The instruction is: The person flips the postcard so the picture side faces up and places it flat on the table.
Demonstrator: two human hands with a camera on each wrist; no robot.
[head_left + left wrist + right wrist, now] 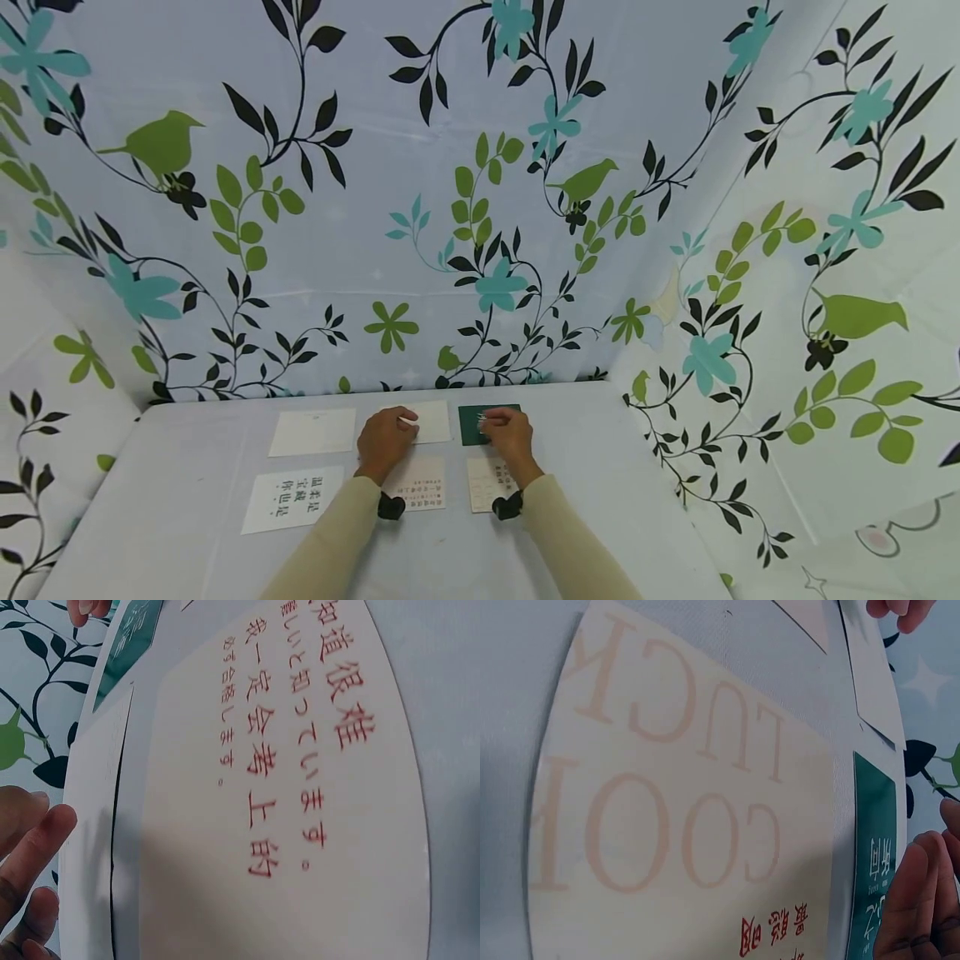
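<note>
My left hand [386,442] hovers at the near left side of a blank cream card [433,423] in the back row. Its fingers [37,851] are loosely bent, with nothing visible between them. Over a dark green card [469,429] with white lettering is my right hand [512,442], its relaxed fingers [913,892] close together and holding nothing visible. Below the left hand lies a cream card with red characters [195,847], partly covered by the wrist in the head view. Below the right hand lies a card with large pale letters and small red characters [802,795].
At the left of the white table [172,483] lie two more cards: a blank cream one [312,433] behind and a white one with black characters [262,508] in front. A patterned cloth [337,250] hangs behind the table and along its sides.
</note>
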